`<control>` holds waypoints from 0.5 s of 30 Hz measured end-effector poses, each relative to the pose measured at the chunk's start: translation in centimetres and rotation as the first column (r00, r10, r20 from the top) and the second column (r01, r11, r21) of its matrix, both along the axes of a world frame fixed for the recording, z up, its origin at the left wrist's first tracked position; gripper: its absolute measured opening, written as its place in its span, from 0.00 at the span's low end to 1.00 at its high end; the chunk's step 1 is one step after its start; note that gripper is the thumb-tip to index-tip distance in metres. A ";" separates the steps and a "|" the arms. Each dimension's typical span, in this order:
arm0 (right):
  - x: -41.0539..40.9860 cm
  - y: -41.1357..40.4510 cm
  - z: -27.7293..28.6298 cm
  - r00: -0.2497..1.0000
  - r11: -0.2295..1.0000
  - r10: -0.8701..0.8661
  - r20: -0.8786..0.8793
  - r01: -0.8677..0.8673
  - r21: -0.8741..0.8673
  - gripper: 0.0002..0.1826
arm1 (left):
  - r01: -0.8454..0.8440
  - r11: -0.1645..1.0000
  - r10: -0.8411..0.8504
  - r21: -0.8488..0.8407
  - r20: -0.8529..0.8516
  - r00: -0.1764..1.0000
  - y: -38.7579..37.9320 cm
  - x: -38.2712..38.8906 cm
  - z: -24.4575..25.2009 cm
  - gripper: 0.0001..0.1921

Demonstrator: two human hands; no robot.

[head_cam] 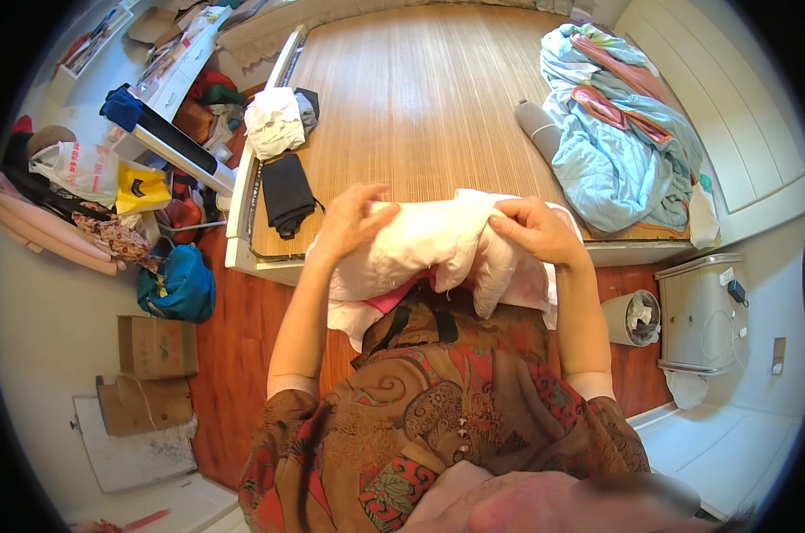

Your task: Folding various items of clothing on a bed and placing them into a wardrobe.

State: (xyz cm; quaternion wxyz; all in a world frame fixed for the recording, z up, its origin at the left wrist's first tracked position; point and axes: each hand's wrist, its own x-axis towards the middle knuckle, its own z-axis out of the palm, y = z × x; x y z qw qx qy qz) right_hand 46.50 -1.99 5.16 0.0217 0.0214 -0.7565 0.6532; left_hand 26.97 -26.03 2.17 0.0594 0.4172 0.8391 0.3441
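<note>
A white padded garment [409, 246] lies bunched over my lap at the near edge of the bed, with a bit of pink cloth [392, 298] showing beneath it. My left hand [352, 223] grips the garment's upper left part, thumb on top. At its upper right, my right hand [536, 230] pinches a fold between thumb and fingers. To the left on the mat rest a folded black garment [288, 193] and, beyond it, a crumpled white cloth [274, 121] beside grey and dark cloth [307, 110].
A woven mat [416, 100] covers the bed. On the right lie a light blue quilt [632, 160] and a grey bolster [538, 126]. A waste bin [636, 318] stands by a small cabinet [699, 316]. Bags [176, 283] and cardboard boxes [157, 346] line the left side.
</note>
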 end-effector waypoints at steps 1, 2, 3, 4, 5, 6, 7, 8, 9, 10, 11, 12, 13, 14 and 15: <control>0.1 -0.5 0.3 0.999 0.998 0.050 0.005 -0.050 0.028 0.14 | 0.057 0.998 -0.057 0.007 0.103 0.993 0.7 1.1 0.4 0.20; -0.1 -0.8 0.1 0.996 0.994 0.090 -0.005 -0.090 0.060 0.14 | 0.172 0.983 -0.180 0.060 0.156 0.971 1.6 1.9 -0.1 0.20; -0.1 -1.0 -0.3 0.995 0.994 0.096 -0.006 -0.095 0.058 0.14 | 0.278 0.953 -0.297 0.118 0.202 0.933 2.4 2.8 -0.5 0.20; -0.2 -0.9 -1.1 0.994 0.989 0.112 -0.006 -0.111 0.099 0.14 | 0.332 0.936 -0.351 0.114 0.290 0.891 3.2 3.8 -0.3 0.20; -0.1 -0.9 -1.6 0.992 0.982 0.128 -0.005 -0.126 0.140 0.14 | 0.385 0.916 -0.399 0.115 0.375 0.837 3.9 5.0 0.0 0.20; 0.0 -1.0 -1.6 0.993 0.988 0.116 0.025 -0.118 0.103 0.15 | 0.410 0.880 -0.473 0.240 0.353 0.807 4.5 5.9 0.0 0.21; 0.1 -1.0 -1.6 0.993 0.987 0.117 0.025 -0.119 0.105 0.15 | 0.403 0.888 -0.459 0.221 0.430 0.777 4.8 6.5 0.2 0.21; 0.4 -0.9 -1.6 0.996 0.989 0.087 0.023 -0.089 0.115 0.14 | 0.386 0.898 -0.439 0.210 0.426 0.791 4.8 7.0 0.7 0.19; 0.7 -0.9 -1.6 0.998 0.990 0.055 0.021 -0.057 0.125 0.14 | 0.370 0.907 -0.421 0.200 0.421 0.803 4.9 7.4 1.1 0.18; 0.9 -0.8 -1.6 0.998 0.991 0.054 0.020 -0.056 0.125 0.14 | 0.371 0.907 -0.421 0.200 0.421 0.803 4.9 7.6 1.4 0.18; 1.1 -0.7 -1.6 0.998 0.990 0.054 0.031 -0.058 0.129 0.14 | 0.376 0.916 -0.401 0.142 0.361 0.842 4.8 7.8 1.7 0.17; 1.3 -0.7 -1.6 0.998 0.989 0.054 0.042 -0.059 0.132 0.14 | 0.376 0.923 -0.383 0.082 0.297 0.875 4.8 7.9 1.9 0.16; 1.4 -0.6 -1.5 0.998 0.990 0.053 0.041 -0.057 0.130 0.14 | 0.378 0.922 -0.384 0.080 0.297 0.874 4.7 8.1 1.9 0.16; 1.6 -0.5 -1.3 0.994 0.980 0.088 0.057 -0.097 0.175 0.14 | 0.380 0.922 -0.385 0.080 0.325 0.864 4.6 8.3 2.0 0.13; 1.8 -0.4 -1.2 0.989 0.966 0.124 0.075 -0.138 0.219 0.14 | 0.380 0.921 -0.383 0.080 0.352 0.854 4.4 8.4 2.0 0.11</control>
